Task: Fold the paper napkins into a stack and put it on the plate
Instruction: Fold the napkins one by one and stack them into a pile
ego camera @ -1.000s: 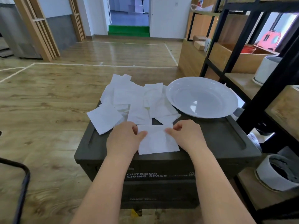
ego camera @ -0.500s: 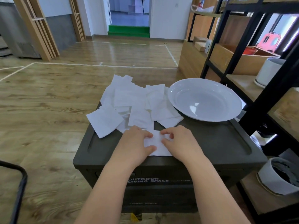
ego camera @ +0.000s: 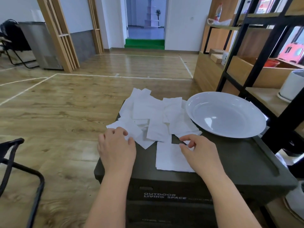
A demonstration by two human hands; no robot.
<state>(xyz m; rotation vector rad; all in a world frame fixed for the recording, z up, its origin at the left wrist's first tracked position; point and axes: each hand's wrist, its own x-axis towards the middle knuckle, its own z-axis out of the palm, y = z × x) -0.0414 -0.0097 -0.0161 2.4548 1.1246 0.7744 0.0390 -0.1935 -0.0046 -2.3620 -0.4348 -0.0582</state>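
White capitals on the front face of the dark box [ego camera: 164, 186] read "OUTDOOR LIVING SPACE" in two lines; smaller print to their right and lower down is too blurred to make out

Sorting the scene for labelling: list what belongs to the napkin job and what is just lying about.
Part of the job:
- folded napkin, under the right hand
- loose napkins, one touched by the left hand
- white plate, nothing on it
- dark box they lie on

Lying about:
- white pot on the shelf
- red tub
- black chair frame
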